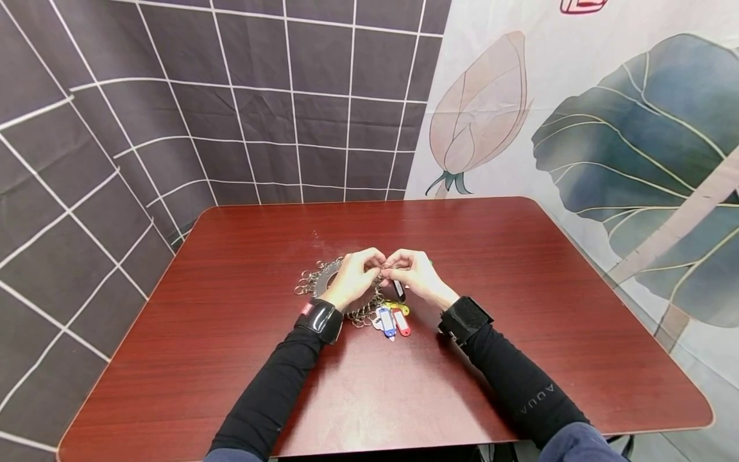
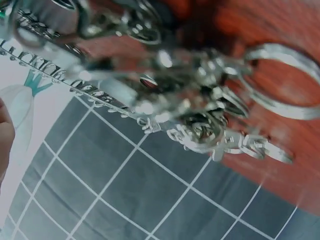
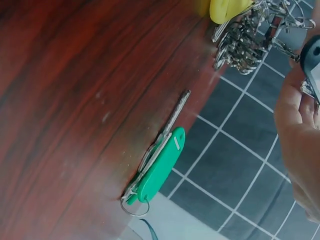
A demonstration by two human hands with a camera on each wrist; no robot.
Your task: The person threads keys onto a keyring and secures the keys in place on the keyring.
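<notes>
A large round metal key holder (image 1: 321, 281), hung with several small clasps and split rings, is partly hidden behind my left hand (image 1: 353, 277). My left fingers and thumb pinch at its right side. My right hand (image 1: 417, 277) meets the left fingertips, its thumb and forefinger pinching at a black key tag (image 1: 399, 290) that hangs below them. The black tag (image 3: 311, 62) shows a white label in the right wrist view. Close up in the left wrist view are shiny clasps (image 2: 200, 127) and a split ring (image 2: 287, 112). The exact pinch points are hidden.
Near the hands on the reddish table (image 1: 491, 385) lie a blue tag (image 1: 386, 322), a red tag (image 1: 401, 323) and a yellow tag (image 1: 399, 308). A green tag (image 3: 161, 165) with a key lies to the right. Grey gridded cloth (image 1: 323, 115) hangs behind.
</notes>
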